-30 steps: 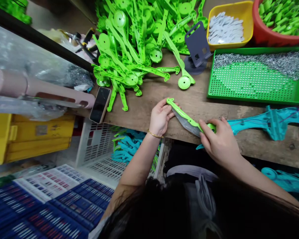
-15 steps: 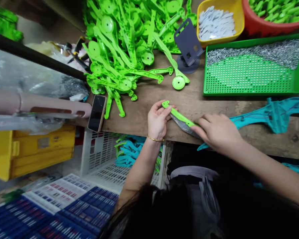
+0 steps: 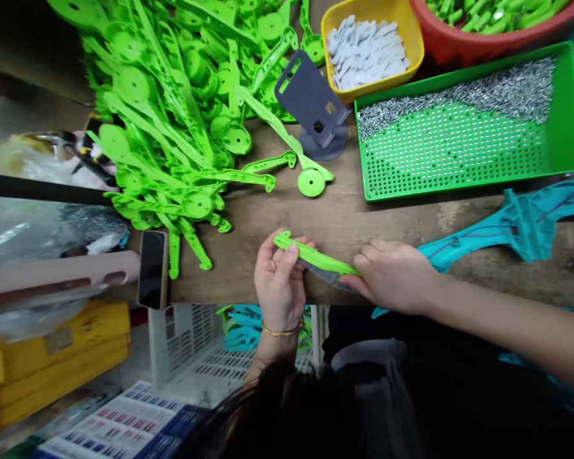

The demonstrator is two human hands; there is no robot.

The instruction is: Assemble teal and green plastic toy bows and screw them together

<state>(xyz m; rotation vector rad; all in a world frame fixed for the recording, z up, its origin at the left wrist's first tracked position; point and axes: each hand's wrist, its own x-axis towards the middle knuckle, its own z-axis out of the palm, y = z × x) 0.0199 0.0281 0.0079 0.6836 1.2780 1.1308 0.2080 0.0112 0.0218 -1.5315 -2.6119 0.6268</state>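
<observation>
1 thin gold-coloured left-wrist bangle (image 3: 282, 332), bare forearms (image 3: 497, 322), dark hair (image 3: 291, 414), black clothing (image 3: 356, 324)

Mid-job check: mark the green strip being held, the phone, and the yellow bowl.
Green strip (image 3: 319, 256): head view, middle of its long upper side.
Phone (image 3: 152, 269): head view, middle of its dark screen.
Yellow bowl (image 3: 412, 33): head view, inner side wall, beside the pale pieces (image 3: 367, 52).

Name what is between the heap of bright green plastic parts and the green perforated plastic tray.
Head view: a dark grey slotted stand and, beside it, the round end of one green plastic part.
</observation>
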